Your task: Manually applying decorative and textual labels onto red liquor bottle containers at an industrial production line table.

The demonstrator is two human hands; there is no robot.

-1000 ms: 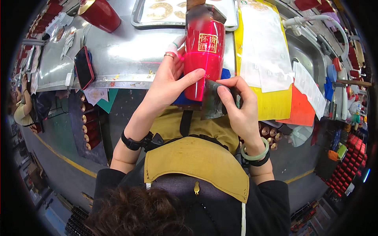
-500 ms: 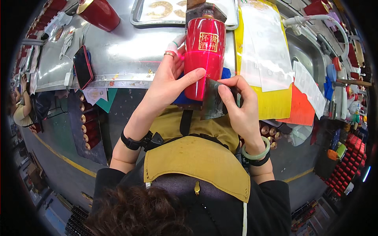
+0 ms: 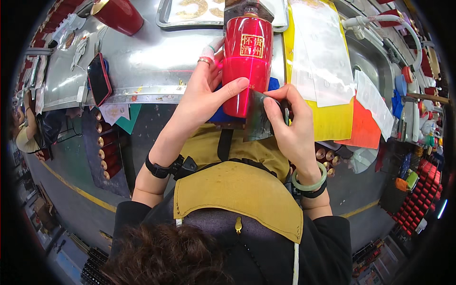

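Note:
A glossy red bottle (image 3: 237, 71) with a gold square emblem stands before me, crossed by bright pink light lines. My left hand (image 3: 204, 95) is closed round its left side, the thumb lying across the lower front and the other fingers partly hidden behind it. Between thumb and fingers of my right hand (image 3: 292, 114) is pinched a thin, dark, see-through sheet (image 3: 259, 121). Its left edge lies over or just in front of the bottle's lower right side; whether it touches, I cannot tell. Blue material (image 3: 273, 84) shows behind the bottle's base.
A metal tray (image 3: 166, 23) with gold curved pieces sits at the back of the steel table (image 3: 152, 61). Left are another red vessel (image 3: 118, 16) and a phone (image 3: 99, 80). Right lie white sheets (image 3: 318, 57) over a yellow one (image 3: 332, 126), beside a sink (image 3: 375, 61).
My right hand has risen slightly with the dark sheet, whose upper corner now sits a little higher against the bottle. The bottle and my left hand are almost unmoved.

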